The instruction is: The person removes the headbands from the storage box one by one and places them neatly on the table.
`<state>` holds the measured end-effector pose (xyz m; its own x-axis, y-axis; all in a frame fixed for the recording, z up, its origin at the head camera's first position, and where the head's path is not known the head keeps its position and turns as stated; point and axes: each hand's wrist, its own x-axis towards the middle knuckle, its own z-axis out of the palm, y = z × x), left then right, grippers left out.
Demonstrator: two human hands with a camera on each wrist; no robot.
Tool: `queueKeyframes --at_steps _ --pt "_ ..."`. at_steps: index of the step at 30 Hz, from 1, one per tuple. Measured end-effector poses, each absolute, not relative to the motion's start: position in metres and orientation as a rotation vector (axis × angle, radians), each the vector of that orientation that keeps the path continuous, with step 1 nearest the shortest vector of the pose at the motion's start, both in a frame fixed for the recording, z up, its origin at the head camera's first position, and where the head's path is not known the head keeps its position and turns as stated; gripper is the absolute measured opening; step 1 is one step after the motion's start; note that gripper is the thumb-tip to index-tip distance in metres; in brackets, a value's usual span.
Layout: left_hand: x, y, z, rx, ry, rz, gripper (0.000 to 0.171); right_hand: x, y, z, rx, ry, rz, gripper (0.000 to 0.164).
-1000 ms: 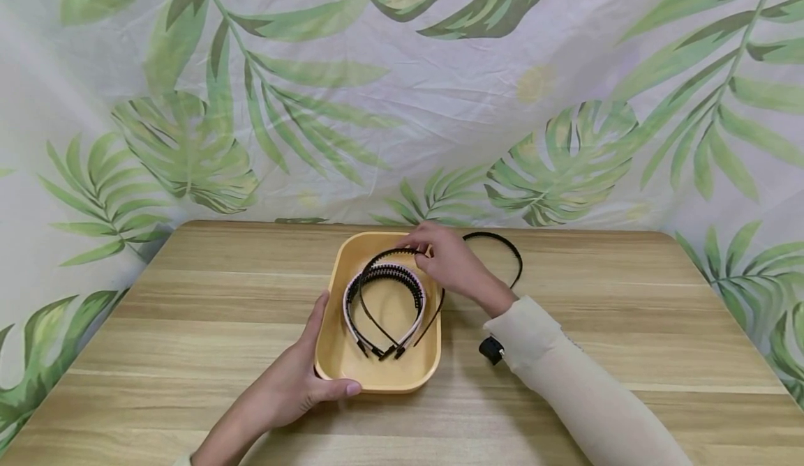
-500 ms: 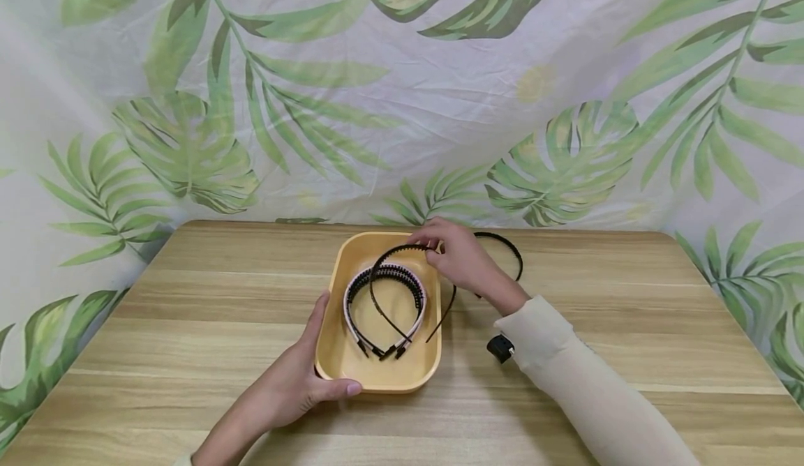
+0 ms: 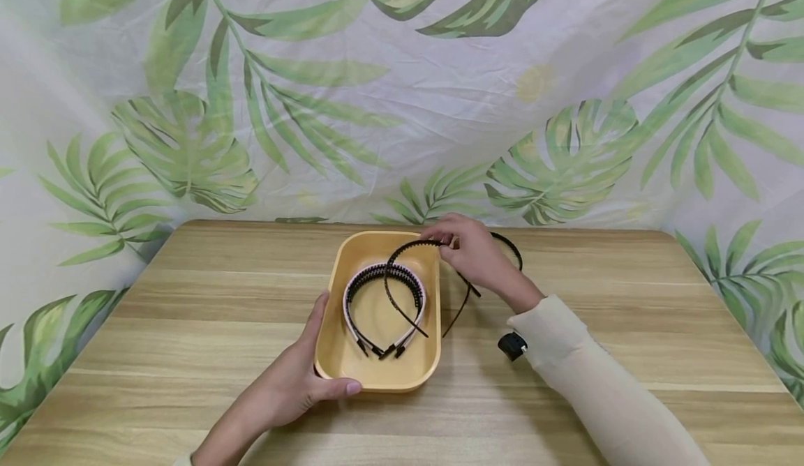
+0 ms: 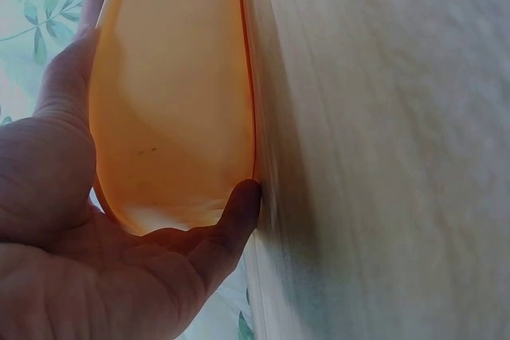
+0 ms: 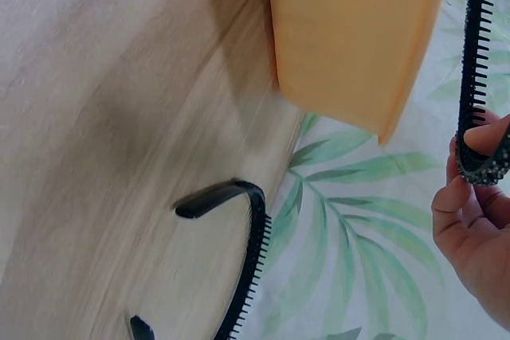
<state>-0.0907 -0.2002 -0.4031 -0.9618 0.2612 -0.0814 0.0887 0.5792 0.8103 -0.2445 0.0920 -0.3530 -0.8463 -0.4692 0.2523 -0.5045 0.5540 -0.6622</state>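
Observation:
My left hand grips the left near corner of a yellow plastic bin, its thumb on the near rim. In the left wrist view, the fingers wrap the bin's outer wall. Inside the bin lie several overlapping headbands, black and pale pink or white, with toothed inner edges. My right hand pinches a thin black headband by its top, over the bin's right side. The right wrist view shows teeth and small sparkling stones on this held headband.
Another black toothed headband lies on the wooden table, right of the bin and partly hidden by the right hand. A leaf-patterned cloth hangs behind the table. A small black device sits at the right sleeve.
My right hand has moved to the right with the black headband, drawing it from over the bin's middle to its right side. The left hand and the bin have stayed put.

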Motion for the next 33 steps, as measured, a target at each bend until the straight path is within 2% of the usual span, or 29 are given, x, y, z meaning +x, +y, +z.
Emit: queueKeyframes --at_steps 33 --pt "-0.091 -0.201 -0.403 0.297 2.59 1.371 0.14 -0.256 0.17 -0.356 0.701 -2.754 1.256 0.038"
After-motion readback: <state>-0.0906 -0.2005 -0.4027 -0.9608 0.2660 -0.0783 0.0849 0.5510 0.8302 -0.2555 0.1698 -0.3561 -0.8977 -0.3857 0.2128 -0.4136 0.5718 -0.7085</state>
